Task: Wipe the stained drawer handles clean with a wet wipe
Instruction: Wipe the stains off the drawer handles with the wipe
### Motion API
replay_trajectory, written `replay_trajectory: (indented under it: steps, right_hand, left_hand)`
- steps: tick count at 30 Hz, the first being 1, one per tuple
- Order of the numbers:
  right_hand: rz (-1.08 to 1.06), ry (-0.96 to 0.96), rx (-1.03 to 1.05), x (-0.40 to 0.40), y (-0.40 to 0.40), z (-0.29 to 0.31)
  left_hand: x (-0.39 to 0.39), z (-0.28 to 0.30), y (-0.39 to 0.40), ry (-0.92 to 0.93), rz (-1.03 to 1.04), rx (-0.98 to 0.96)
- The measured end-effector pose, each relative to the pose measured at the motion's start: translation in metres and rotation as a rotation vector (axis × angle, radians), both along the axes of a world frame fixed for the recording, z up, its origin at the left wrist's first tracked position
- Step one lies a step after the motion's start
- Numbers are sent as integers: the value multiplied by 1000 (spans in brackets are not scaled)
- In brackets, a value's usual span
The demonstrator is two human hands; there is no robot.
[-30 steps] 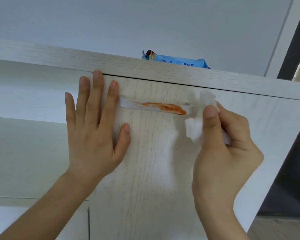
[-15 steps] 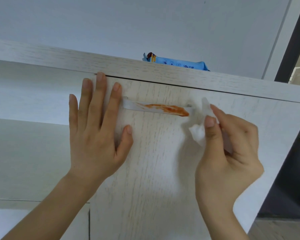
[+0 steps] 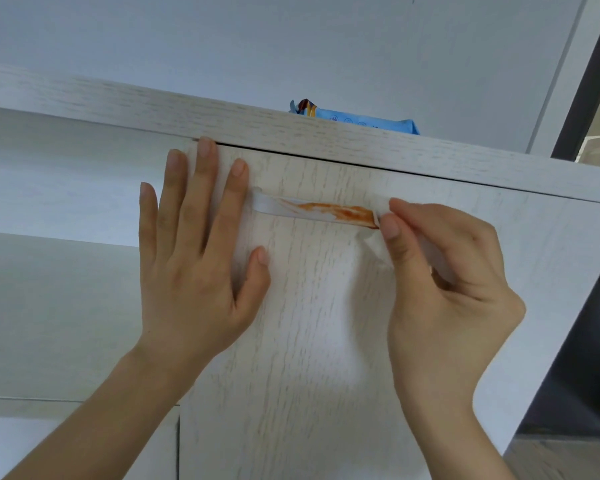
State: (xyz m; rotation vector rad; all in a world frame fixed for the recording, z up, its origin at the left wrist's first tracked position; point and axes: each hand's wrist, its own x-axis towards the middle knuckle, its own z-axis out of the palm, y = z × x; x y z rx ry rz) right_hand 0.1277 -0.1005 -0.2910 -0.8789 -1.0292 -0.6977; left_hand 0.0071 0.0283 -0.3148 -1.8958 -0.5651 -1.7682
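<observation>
Head view: your right hand pinches the wet wipe at the handle, orange stain unwiped; your left hand lies flat, open on the drawer front.

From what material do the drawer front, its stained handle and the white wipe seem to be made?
The pale drawer front looks like whitewashed wood or wood-print laminate: matte, with fine grain streaks. The white bar handle appears smooth and slightly glossy, maybe painted metal or plastic; orange smear sits on its surface. The crumpled white wipe, pinched in the right hand, looks like soft nonwoven cloth.
</observation>
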Motion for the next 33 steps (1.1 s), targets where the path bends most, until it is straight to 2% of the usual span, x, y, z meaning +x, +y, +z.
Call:
replay_trajectory:
  steps: [6, 11, 16, 27, 33]
  right_hand:
    - [-69, -79, -25, 3, -4, -6]
    - [-194, -211, -15, 10, -13, -9]
    - [-218, -354, -30, 15, -8, -1]
    - [-155, -290, -42, 20, -6, -1]
    - [-169, -369, -41, 23, -9, 0]
  left_hand:
    - [1, 0, 1, -9, 5, 5]
    - [0, 0, 0, 2, 12, -6]
    - [0, 0, -1, 7, 12, -18]
    - [0, -1, -2, 0, 1, -26]
    - [0, -1, -1, -6, -15, -12]
